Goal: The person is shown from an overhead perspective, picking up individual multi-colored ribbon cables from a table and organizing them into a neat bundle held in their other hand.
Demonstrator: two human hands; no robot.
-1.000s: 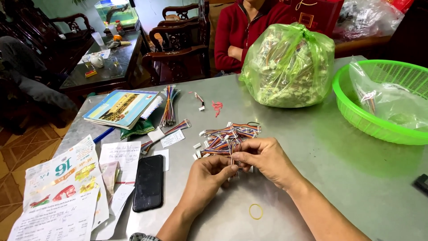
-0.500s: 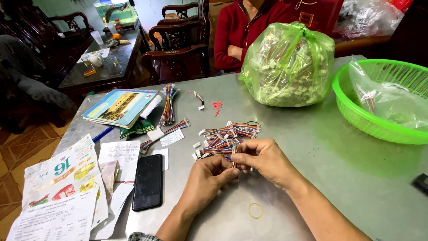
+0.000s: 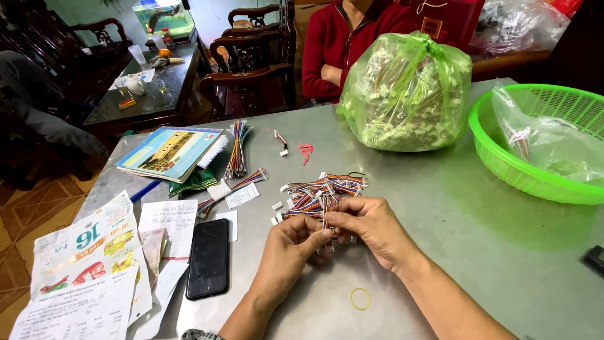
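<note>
Both hands meet at centre frame: the left hand (image 3: 296,242) and right hand (image 3: 368,226) pinch thin wires from the bundle of multicoloured connector wires (image 3: 321,192) lying on the grey tabletop (image 3: 478,252), a rubber band (image 3: 360,298) just below.

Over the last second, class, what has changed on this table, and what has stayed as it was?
Very little. Both hands, left and right, stay together at the near edge of the wire pile, fingers pinching the same small bundle; they only shift slightly. Nothing was picked up or let go. The phone, rubber band, green bag and basket lie where they were.
</note>
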